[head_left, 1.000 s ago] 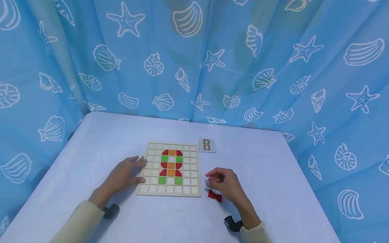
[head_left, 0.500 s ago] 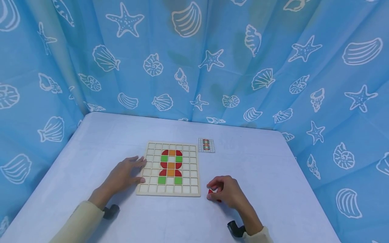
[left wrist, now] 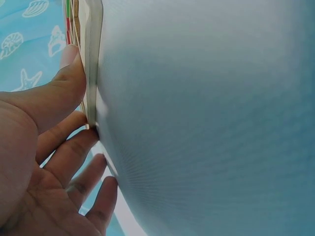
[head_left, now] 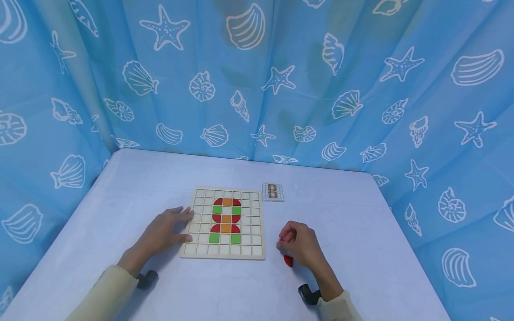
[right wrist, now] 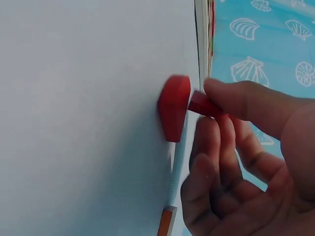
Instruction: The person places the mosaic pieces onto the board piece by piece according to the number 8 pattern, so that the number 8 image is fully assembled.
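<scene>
A square wooden grid board (head_left: 201,249) lies on the table, with red rounded tiles (head_left: 236,219), orange squares (head_left: 226,228) and green squares (head_left: 214,238) set in its middle columns. My left hand (head_left: 162,229) touches the board's left edge with the thumb and fingertips, fingers spread. Right of the board, my right hand (head_left: 300,244) pinches a red tile (right wrist: 203,104) between thumb and fingers, just above the cloth. Another red tile (right wrist: 173,108) with a curved side lies on the table right beside it, partly covered by the hand in the head view.
A small card (head_left: 272,192) printed with a grid pattern lies by the board's upper right corner. The table (head_left: 353,214) has a white cloth. Blue curtains (head_left: 257,80) with white shells hang behind and at the sides. An orange-brown edge (right wrist: 166,221) shows low in the right wrist view.
My right hand came down onto the two red tiles, then lifted slightly, taking one and leaving the other on the table. My left hand has stayed at the board's edge.
</scene>
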Demonstrator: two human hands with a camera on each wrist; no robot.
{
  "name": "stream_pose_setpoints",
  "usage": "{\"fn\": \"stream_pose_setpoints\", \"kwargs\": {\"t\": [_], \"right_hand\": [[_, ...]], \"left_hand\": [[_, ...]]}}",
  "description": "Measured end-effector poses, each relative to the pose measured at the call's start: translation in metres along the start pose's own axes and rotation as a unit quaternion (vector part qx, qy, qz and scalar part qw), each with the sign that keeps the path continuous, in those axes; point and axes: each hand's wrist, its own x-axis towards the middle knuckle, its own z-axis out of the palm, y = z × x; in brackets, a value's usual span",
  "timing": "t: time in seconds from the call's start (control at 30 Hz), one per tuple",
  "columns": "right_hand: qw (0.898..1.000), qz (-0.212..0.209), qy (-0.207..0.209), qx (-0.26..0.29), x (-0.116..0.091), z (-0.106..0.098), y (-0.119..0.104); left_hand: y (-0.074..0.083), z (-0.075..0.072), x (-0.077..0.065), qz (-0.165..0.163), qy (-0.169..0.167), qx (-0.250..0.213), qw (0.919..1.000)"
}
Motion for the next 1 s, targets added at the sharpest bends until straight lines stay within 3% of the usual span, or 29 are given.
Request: {"fn": "stream_pose_setpoints", "kwargs": {"t": [0.2, 0.43, 0.77, 1.0], "right_hand": [[0.999, 0.017, 0.032, -0.020, 0.014, 0.002, -0.007], [0.999, 0.033, 0.022, 0.001, 0.019, -0.002, -0.011], [0.999, 0.017, -0.036, -0.035, 0.014, -0.006, -0.005], [0.998, 0.010, -0.034, -0.049, 0.013, -0.001, -0.005]], "left_hand": [[0.000, 0.001, 0.000, -0.003, 0.000, 0.000, 1.0000], [0.000, 0.001, 0.001, 0.004, 0.001, -0.008, 1.0000], [0.000, -0.003, 0.001, 0.009, 0.004, -0.001, 1.0000], [0.000, -0.001, 0.001, 0.004, -0.001, 0.001, 1.0000]]}}
